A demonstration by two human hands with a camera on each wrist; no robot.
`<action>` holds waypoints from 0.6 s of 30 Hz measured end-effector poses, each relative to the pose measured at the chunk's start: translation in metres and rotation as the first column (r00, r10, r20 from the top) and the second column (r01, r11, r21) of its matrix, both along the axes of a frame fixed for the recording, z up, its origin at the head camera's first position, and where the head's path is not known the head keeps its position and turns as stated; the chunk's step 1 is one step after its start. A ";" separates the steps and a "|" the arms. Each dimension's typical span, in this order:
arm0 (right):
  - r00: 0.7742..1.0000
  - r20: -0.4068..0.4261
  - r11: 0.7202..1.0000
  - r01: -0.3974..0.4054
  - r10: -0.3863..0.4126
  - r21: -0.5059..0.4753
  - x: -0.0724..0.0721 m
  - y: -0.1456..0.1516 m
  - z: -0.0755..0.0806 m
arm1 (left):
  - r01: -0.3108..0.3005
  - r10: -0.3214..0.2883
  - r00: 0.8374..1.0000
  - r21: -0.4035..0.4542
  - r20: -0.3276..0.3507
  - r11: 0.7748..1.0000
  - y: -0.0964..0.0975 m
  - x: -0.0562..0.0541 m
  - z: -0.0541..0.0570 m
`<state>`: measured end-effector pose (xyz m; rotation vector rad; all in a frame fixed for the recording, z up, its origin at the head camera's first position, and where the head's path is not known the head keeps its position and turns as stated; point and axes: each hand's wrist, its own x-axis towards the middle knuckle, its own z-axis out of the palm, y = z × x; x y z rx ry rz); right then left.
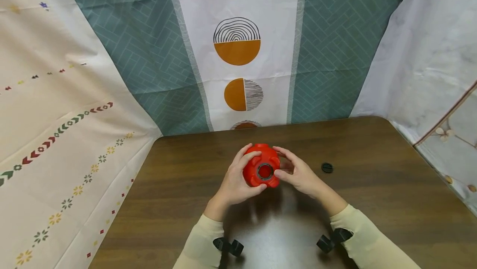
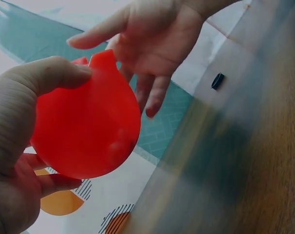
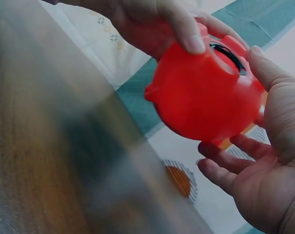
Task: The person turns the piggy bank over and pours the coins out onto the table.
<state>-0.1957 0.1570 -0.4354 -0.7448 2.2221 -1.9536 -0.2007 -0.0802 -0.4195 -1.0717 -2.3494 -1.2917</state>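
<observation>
A round, hollow red plastic container (image 1: 265,157) with stubby knobs is held above the table. Its opening, edged by a black ring (image 1: 258,175), is toward the head camera. My left hand (image 1: 234,178) grips the left side, thumb near the opening and fingers over the far edge. On the other side, my right hand (image 1: 301,176) has its thumb and fingers spread, with the thumb tip close to the opening. In the left wrist view the container's smooth side (image 2: 89,126) faces the camera, with the right palm (image 2: 157,44) behind it.
A black slotted round cap (image 1: 327,167) lies on the brown wooden table (image 1: 186,186), to the right of the hands. Patterned cloths (image 1: 320,54) hang behind the table and along both sides. Black wrist mounts (image 1: 329,242) sit on both sleeves.
</observation>
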 end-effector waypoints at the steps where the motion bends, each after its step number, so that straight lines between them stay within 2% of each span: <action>1: 1.000 0.010 1.000 0.001 -0.001 -0.002 0.001 -0.001 -0.002 | 0.000 0.000 1.000 0.002 -0.001 1.000 0.001 0.000 -0.001; 7: 0.998 0.062 0.998 -0.022 0.025 -0.057 0.003 -0.003 -0.014 | 0.013 -0.013 1.000 -0.018 0.012 1.000 0.004 0.000 -0.005; 11: 0.997 0.063 0.993 -0.043 0.050 -0.112 0.001 -0.005 -0.023 | 0.019 -0.019 1.000 -0.045 0.013 0.999 0.006 0.002 -0.005; 18: 0.999 0.037 0.984 0.025 -0.019 -0.176 -0.003 -0.011 -0.030 | -0.012 0.016 0.999 -0.081 0.038 0.997 0.008 0.002 -0.007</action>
